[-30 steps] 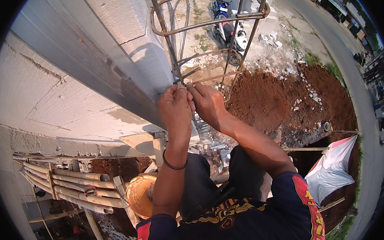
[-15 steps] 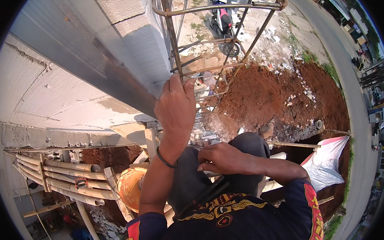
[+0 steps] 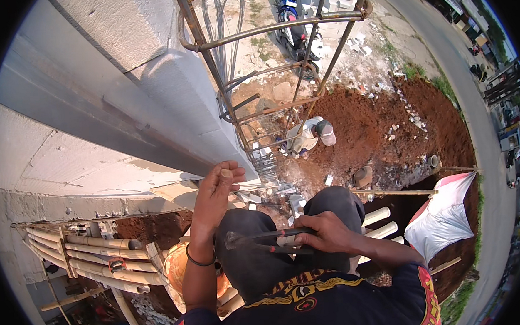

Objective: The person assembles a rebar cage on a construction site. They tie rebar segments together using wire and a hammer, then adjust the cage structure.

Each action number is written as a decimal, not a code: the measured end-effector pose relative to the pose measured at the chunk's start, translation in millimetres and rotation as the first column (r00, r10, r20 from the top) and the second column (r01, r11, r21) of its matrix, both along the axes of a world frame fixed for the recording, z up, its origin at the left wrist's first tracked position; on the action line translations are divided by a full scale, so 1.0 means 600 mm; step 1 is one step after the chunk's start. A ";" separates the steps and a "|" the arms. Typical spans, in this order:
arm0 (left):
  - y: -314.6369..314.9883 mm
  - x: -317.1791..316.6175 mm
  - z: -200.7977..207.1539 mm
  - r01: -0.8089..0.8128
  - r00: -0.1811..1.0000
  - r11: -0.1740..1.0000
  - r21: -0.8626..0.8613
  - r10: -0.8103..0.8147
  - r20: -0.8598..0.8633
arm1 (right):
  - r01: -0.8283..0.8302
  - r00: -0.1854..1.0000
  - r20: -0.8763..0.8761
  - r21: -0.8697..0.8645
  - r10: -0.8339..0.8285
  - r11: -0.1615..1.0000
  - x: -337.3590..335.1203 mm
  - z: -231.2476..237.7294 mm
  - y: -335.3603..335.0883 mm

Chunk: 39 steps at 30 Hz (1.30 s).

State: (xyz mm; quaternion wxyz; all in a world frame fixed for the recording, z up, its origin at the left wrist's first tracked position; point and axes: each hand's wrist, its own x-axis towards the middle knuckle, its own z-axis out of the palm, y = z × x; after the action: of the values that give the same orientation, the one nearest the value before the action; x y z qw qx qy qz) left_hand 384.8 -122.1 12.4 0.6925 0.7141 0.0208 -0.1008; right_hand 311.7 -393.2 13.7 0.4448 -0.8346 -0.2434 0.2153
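Observation:
My left hand (image 3: 217,188) is raised beside the lower end of a long grey metal straightedge or board (image 3: 147,133) that runs along the pale block wall. Its fingers are stretched out, and nothing shows in them. Over my knees, my right hand (image 3: 328,232) is closed on a dark tool (image 3: 258,235) with two slim bars and red marks, one bar reaching further left than the other. I cannot make out its exact kind. Ahead of my left hand stands a rusty rebar cage (image 3: 276,25), apart from the fingers.
Bamboo poles (image 3: 109,253) lie at lower left beside an orange-stained bucket (image 3: 177,270). Far below, a person in a cap (image 3: 308,135) bends near red soil (image 3: 364,122). A motorbike (image 3: 294,34) stands beyond. A white sheet (image 3: 442,220) hangs at right.
My left hand has come off the rebar cage and moved down and left, its fingers opening. My right hand has shifted right and down, showing the tool. The person below has come into view.

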 end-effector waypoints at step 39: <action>-0.116 0.067 0.003 -0.465 0.825 0.741 -0.485 0.561 0.065 | 0.327 0.923 0.176 0.104 -0.341 0.939 0.090 0.061 0.123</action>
State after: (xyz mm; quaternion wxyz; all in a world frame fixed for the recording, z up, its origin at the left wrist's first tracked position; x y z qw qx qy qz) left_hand 425.0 -191.9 14.0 0.8366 0.5073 0.1216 0.1674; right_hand 365.8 -319.5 50.1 0.4796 -0.8639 -0.1469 0.0459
